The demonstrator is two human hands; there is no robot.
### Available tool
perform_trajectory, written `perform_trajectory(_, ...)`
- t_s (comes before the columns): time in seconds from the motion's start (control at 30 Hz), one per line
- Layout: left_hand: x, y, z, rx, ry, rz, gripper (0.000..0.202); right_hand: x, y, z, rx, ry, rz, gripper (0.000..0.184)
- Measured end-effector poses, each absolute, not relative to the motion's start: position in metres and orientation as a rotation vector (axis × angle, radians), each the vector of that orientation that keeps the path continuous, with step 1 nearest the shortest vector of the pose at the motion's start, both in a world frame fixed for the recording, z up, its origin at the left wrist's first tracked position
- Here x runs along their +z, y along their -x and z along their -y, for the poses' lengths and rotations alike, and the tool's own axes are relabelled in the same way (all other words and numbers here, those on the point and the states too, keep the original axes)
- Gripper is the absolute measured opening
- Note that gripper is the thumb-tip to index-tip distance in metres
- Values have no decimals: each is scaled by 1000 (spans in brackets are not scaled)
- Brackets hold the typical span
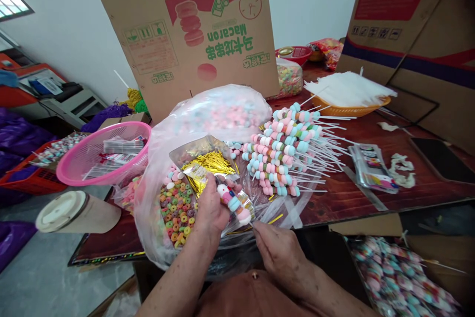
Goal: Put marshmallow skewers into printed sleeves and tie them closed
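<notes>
While your left hand (211, 209) has its fingers closed around one candy stick (234, 204), your right hand (280, 247) has its fingers pinched together at its thin bottom end. It sits tilted between your hands, just in front of the shiny gold ties (214, 161). You seem to be at the step of handling its see-through wrapper (246, 201). Your next move calls for a gentle, steady hold, because the candy looks squishy.

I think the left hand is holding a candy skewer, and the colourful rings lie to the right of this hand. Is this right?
Not quite: the head view shows the colourful rings to the left of the left hand, which is holding a candy skewer.
</notes>
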State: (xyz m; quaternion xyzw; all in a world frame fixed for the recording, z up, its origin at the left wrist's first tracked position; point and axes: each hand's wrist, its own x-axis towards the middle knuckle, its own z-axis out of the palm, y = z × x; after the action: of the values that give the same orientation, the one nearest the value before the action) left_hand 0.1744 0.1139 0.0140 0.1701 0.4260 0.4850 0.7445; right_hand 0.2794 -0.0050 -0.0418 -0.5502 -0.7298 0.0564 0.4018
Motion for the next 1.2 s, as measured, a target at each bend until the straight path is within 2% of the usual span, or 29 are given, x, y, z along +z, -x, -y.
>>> perform_trajectory(0.2,13,-156,-121,942,-643,-894,22,-38,-291,4,394,1429,1678,21)
perform_trajectory(0.37,12,-154,-123,900,-534,-842,21,-30,-290,4,622,1382,1633,23)
perform_trajectory(0.47,8,-162,-118,915,-483,-811,24,-30,-287,3,618,1414,1585,24)
perform_trajectory(0.67,10,-172,-113,940,-439,-858,43,-36,-276,2,478,1392,1664,24)
perform_trajectory(0.8,7,-179,-101,931,-463,-878,45,-35,-274,-2,499,1367,1566,22)
perform_trajectory(0.9,-2,-180,-90,883,-543,-860,43,-36,-277,-5,642,1380,1401,23)
perform_trajectory(1.03,-3,-170,-99,756,-544,-817,34,-42,-284,-4,1032,1326,1236,30)
perform_trajectory(1.2,5,-179,-110,891,-339,-854,16,-42,-281,-9,1315,1249,1119,38)
